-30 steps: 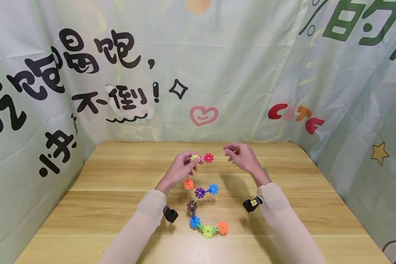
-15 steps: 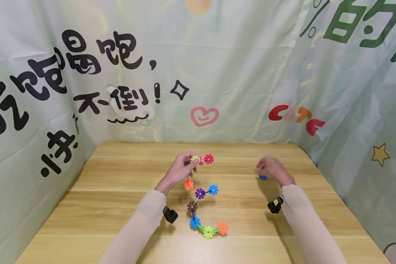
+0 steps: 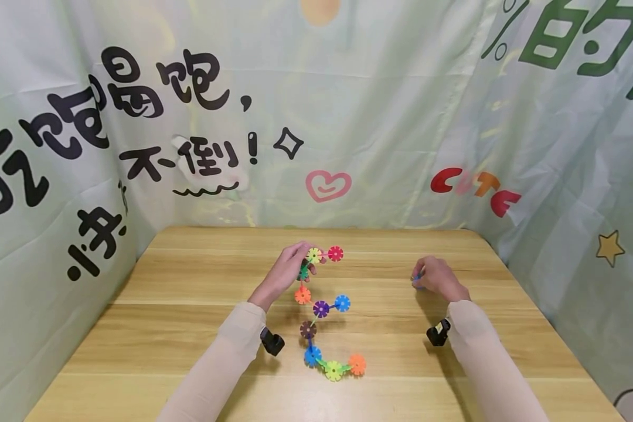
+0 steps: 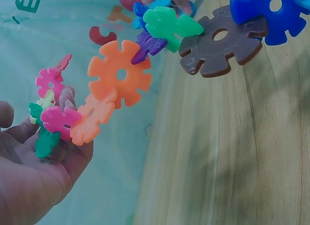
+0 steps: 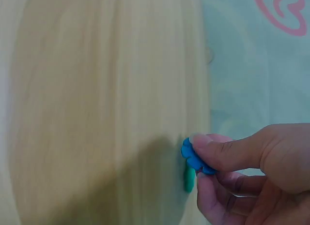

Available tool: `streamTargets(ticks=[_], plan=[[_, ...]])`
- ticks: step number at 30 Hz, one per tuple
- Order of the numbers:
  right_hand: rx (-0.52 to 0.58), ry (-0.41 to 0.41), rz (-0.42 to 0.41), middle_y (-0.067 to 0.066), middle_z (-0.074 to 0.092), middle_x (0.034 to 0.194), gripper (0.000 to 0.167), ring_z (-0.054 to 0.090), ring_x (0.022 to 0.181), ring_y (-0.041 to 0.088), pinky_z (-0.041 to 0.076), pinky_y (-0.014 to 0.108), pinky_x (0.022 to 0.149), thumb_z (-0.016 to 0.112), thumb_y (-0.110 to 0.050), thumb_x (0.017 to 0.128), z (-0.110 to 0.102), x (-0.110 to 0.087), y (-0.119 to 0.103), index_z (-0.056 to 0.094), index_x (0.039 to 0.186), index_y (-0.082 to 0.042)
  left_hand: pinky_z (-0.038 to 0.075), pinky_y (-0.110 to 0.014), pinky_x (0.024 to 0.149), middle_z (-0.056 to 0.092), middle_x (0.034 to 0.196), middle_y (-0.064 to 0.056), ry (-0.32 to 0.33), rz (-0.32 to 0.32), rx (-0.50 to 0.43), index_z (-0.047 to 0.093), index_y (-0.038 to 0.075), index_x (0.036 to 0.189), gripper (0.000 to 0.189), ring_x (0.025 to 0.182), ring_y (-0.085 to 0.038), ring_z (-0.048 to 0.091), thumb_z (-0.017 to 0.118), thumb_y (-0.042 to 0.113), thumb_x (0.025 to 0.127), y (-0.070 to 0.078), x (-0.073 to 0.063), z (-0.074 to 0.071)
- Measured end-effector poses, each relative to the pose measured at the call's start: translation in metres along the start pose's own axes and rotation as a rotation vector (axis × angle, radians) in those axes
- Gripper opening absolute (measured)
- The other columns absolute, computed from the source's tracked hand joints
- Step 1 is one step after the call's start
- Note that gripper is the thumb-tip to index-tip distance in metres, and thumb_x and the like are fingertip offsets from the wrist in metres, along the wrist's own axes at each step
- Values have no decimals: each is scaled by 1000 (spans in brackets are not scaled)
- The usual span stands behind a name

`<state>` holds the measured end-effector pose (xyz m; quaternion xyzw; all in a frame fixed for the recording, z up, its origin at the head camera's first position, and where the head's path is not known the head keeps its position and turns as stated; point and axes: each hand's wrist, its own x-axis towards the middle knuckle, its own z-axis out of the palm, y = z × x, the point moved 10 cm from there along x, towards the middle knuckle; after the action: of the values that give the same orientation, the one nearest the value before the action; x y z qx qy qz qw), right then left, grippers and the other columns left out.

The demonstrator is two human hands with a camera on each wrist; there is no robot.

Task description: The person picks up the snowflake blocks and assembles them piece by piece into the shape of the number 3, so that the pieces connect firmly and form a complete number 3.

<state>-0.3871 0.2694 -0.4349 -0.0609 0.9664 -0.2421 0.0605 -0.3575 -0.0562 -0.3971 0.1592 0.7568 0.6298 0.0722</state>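
My left hand (image 3: 286, 269) holds the upper end of a chain of colourful plastic snowflake discs (image 3: 321, 309). Close to its fingers are a yellow disc (image 3: 314, 255), a dark green disc (image 4: 47, 142) and a pink disc (image 4: 62, 119); the thumb stands a little apart from them in the left wrist view. A red disc (image 3: 335, 253) sticks out to the right. Down the chain come orange, purple, brown and blue discs, ending in an orange disc (image 3: 357, 364). Over at the right, my right hand (image 3: 439, 278) pinches a blue snowflake disc (image 5: 194, 159) between thumb and fingers.
A green piece (image 5: 189, 178) shows just beneath the blue disc in the right wrist view. The wooden table (image 3: 190, 334) ends at the back and sides against a printed cloth (image 3: 380, 129). Wrist cameras (image 3: 272, 341) sit on both sleeves.
My right hand has moved right, away from the chain, and down to the table, where it has picked up a blue disc. The left fingers have shifted slightly, showing the green disc.
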Motion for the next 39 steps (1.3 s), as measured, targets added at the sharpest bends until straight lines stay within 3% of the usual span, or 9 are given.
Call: streamTargets(ticks=[3,7,12,17,21,24,27,34,39], plan=[[56,20,-35,14,73,87,10,65,72,21,52,29,63,75,-8,93,-2,2,-10,70,95,0,56,-31,61,71,112,-12,-7,-16,-17,64,10,132,45,84,-28,65,31,36,115,0,0,1],[168,55,-114,16,72,84,12,68,68,25,55,32,61,70,-9,97,-7,3,-37,70,103,2,54,-30,59,69,116,-16,4,-24,-2,64,10,129,36,84,-29,66,43,34,112,-2,1,1],[264,104,-184,18,72,92,15,70,73,29,61,40,68,68,-7,99,-11,-1,-74,70,111,2,53,-29,57,71,108,-7,19,-18,29,66,12,124,28,93,-41,65,52,31,110,-3,2,1],[312,151,-221,18,74,96,13,72,79,32,60,31,65,72,-9,97,-13,-10,-107,72,107,-2,52,-28,58,72,106,-6,31,-11,31,67,12,124,27,88,-37,64,52,30,109,-1,1,1],[333,178,-274,16,76,94,8,73,81,29,59,28,67,75,-11,95,-11,-18,-130,75,101,-5,53,-27,59,73,109,-10,37,-3,30,68,11,123,27,79,-21,63,53,30,109,-2,2,1],[321,214,-339,13,77,91,6,73,78,21,61,27,69,77,-9,92,-10,-22,-146,77,97,-6,52,-26,58,72,112,-15,36,1,31,67,10,124,29,75,-14,61,53,31,109,-3,4,1],[305,254,-404,10,77,88,4,73,75,16,62,26,69,79,-8,91,-8,-26,-159,78,94,-5,55,-30,60,71,116,-19,33,-4,25,66,10,125,29,76,-16,61,55,31,108,-3,4,1],[306,301,-448,11,77,85,5,73,72,16,63,28,68,81,-6,88,-4,-30,-172,77,89,-4,60,-57,82,72,112,-9,4,-17,8,64,15,123,29,94,-42,65,63,37,103,-3,3,6],[304,349,-489,12,77,83,5,74,69,17,63,29,66,81,-5,88,-5,-33,-180,76,86,-2,62,-49,78,68,117,-10,-28,25,25,63,18,133,34,83,-26,67,62,37,104,2,5,10]])
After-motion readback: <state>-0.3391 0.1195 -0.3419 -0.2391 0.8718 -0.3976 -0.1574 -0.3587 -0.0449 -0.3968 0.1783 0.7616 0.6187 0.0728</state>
